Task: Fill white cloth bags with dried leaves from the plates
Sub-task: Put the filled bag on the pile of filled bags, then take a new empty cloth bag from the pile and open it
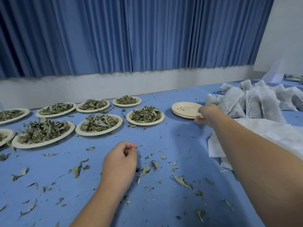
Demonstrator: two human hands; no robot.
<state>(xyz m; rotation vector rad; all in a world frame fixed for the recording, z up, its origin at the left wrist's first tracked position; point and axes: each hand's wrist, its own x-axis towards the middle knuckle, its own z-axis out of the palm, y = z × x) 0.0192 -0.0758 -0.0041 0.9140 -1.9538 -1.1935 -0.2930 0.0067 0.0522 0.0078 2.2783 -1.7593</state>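
Head camera looks down at a blue desk (172, 136). The right hand (207, 113) reaches far out to a stack of empty plates (184, 108). It pinches the stack at the near right edge, with its fingers on top and its thumb under the rim.

The left hand (120, 158) is low over the middle of the desk, closer to the person. Its fingers (132, 149) curl in toward the thumb. I cannot tell if it has a tiny bit of leaf in it or nothing at all.

Plates of dried leaves (144, 124) sit in two rows to the left of the stack, well away from the right hand. The closest one is between the two hands, but farther back than the left hand.

A pile of full bags (255, 99) lies just behind the right hand, touching or almost touching it. Flat white bags (270, 133) lie under the right arm, on the right side of the desk.

Loose leaves (182, 181) are scattered all over the desk, around the left hand. A blue curtain (114, 35) hangs behind the desk.
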